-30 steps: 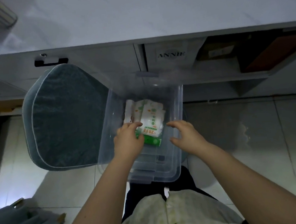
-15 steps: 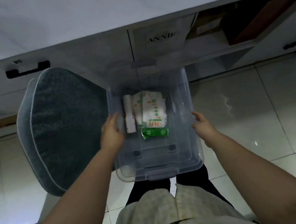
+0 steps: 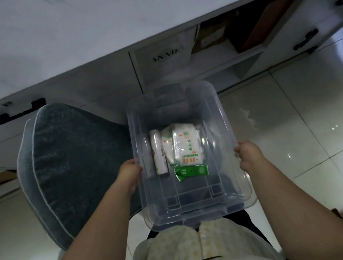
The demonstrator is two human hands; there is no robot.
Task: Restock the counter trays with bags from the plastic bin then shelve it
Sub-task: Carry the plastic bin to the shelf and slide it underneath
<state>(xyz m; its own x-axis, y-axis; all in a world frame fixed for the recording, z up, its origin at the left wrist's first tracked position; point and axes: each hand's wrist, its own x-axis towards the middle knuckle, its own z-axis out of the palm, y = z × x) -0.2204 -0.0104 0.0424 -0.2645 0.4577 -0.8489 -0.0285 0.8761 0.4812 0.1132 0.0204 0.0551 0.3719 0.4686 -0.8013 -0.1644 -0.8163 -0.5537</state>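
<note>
A clear plastic bin (image 3: 202, 211) is held in front of me above the floor. My left hand (image 3: 130, 172) grips its left rim and my right hand (image 3: 248, 154) grips its right rim. Inside lie white packs of bags with green and orange print (image 3: 187, 145), a white roll (image 3: 158, 154) at their left and a green packet (image 3: 191, 171) in front of them. The near half of the bin holds nothing.
A white marble counter (image 3: 84, 29) runs across the top, with drawers and black handles (image 3: 19, 111) below. An open shelf (image 3: 232, 54) under it holds a white "ANNIE" box (image 3: 165, 51) and cardboard boxes. A dark green cushioned stool (image 3: 75, 162) stands left of the bin.
My left hand left the bags and both hands went to the bin's sides. The bin has come up and toward me, and my view has swung left to right.
</note>
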